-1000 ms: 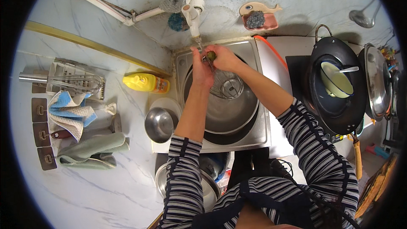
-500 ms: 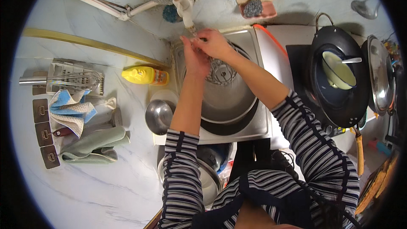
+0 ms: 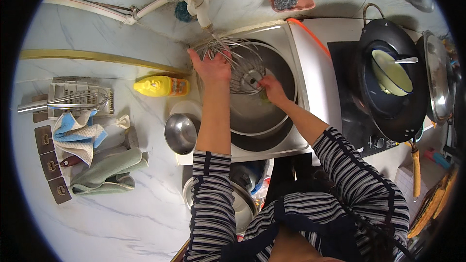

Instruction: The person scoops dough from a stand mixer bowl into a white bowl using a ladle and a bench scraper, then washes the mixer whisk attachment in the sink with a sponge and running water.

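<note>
A large wire whisk head (image 3: 242, 63), with many looped wires round a central hub, is held tilted under the white tap (image 3: 204, 17). A thin stream from the spout meets its wires. My left hand (image 3: 216, 69) supports its left side, thumb stretched outward and fingers partly hidden by the wires. With bent fingers, my right hand (image 3: 274, 91) grips its lower right edge near the hub. Below both hands a big round metal pot (image 3: 262, 121) stands in the sink (image 3: 302, 136), a little greenish matter on its inside.
Left of the sink are a yellow bottle (image 3: 162, 86) and a small steel bowl (image 3: 181, 133). A whisk (image 3: 73, 101), a grater and cloths hang farther left. At right, a black wok (image 3: 383, 116) holds a pale green bowl (image 3: 392, 73) with a spoon.
My hands were together under the tap, with the whisk head lower in the pot. Now they have parted, and the whisk head is raised between them. My right hand has moved down and right.
</note>
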`<state>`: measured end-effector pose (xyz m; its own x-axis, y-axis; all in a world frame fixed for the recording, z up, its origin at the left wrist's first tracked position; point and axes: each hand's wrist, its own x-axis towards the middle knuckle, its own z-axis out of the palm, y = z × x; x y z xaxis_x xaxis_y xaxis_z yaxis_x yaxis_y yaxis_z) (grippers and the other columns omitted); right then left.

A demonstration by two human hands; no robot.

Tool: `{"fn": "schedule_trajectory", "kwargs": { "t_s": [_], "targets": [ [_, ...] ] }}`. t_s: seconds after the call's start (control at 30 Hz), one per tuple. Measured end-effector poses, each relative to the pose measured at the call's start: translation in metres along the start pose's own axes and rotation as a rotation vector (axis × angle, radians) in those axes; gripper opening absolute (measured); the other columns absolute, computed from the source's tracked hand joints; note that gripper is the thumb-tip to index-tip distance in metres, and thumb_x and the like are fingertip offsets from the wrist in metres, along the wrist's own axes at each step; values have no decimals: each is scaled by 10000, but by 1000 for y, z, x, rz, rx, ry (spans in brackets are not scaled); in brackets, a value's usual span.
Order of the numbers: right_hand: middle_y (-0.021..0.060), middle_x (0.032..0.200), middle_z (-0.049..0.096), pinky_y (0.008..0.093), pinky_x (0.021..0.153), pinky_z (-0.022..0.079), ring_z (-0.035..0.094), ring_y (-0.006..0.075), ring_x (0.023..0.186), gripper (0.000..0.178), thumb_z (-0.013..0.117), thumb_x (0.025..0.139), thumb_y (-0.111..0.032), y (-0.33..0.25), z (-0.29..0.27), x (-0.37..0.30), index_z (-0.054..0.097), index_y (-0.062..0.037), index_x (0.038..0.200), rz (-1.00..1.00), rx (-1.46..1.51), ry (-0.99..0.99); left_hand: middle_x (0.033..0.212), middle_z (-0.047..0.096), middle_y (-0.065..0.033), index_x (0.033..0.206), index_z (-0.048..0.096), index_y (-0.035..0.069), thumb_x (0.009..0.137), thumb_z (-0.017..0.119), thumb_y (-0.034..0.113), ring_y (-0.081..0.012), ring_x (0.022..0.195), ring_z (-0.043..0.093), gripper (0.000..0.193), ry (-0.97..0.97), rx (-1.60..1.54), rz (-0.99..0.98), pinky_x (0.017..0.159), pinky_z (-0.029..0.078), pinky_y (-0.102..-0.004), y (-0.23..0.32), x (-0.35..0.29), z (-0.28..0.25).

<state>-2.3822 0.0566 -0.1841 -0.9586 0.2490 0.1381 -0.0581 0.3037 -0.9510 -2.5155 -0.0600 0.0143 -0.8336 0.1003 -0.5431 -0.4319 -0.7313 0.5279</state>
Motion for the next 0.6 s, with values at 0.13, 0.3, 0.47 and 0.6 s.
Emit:
{"fn": "schedule_trajectory", "kwargs": {
  "t_s": [0.13,0.3,0.47,0.6],
  "targets": [
    [73,857,585,309,691,489,570,181,787,177,497,789,46,-3,-14,18,630,-12,891,392,315,47,1001,521,-152,1165,479,66,817,542,614,-241,805,512,652,100,169,-2,665,413,-358,10,10,-14],
    [135,879,627,371,657,478,604,246,761,190,528,820,-87,-14,-11,58,581,-7,985,591,340,334,778,602,-27,965,564,153,861,586,502,-113,590,509,364,206,252,-52,481,362,-263,14,8,-29],
    [187,935,637,463,766,475,600,373,875,251,569,841,-215,-1,-4,46,586,-28,1007,702,-214,408,766,614,-20,939,541,148,886,595,403,-79,531,479,266,316,257,33,436,336,-205,4,-1,-46],
    [146,1194,553,468,897,447,549,404,1032,366,568,866,-305,0,22,-29,554,-50,1129,206,-774,-562,771,615,-26,935,524,140,877,590,285,-78,527,469,170,297,165,10,442,342,-204,1,-1,-65]
  ]
}}
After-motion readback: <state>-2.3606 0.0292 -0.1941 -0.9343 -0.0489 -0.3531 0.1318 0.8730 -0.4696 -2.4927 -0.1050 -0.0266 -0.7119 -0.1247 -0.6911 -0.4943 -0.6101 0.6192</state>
